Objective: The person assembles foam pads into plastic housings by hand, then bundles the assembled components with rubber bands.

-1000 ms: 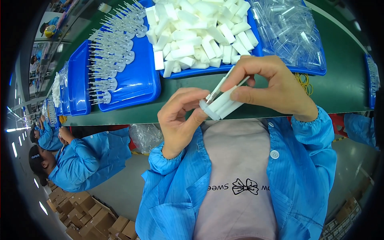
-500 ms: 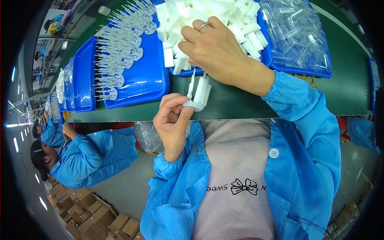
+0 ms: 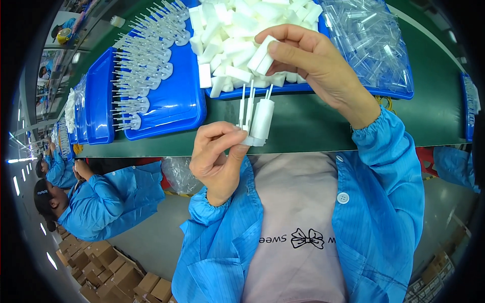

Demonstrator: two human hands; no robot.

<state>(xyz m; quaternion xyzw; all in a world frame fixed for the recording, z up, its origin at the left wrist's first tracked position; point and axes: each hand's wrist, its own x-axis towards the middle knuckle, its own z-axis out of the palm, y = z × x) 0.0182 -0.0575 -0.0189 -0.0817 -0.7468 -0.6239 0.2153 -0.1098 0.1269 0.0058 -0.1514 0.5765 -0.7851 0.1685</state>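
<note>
Pinched in my left hand (image 3: 217, 156) is a white plastic pronged base (image 3: 255, 142), its thin prongs pointing up. A white foam piece (image 3: 263, 121) sits over prongs on its right side, while those on the left are bare. Above and to the right, my right hand (image 3: 323, 63) grips a white foam block (image 3: 261, 56) between thumb and fingers. This block is apart from the base. Behind it, a heap of similar white foam blocks (image 3: 230, 40) fills a blue tray (image 3: 237, 93).
Left of the foam stands a blue tray (image 3: 172, 115) with rows of pronged white bases (image 3: 144, 65). At right, another blue tray (image 3: 404, 93) holds clear plastic tubes (image 3: 369, 45). A co-worker (image 3: 101, 202) in blue sits at far left. The green table's (image 3: 313, 136) front edge is near me.
My right hand has lifted out of the foam heap with a block, turning and moving right. The base in my left hand has tilted slightly, showing more bare prongs.
</note>
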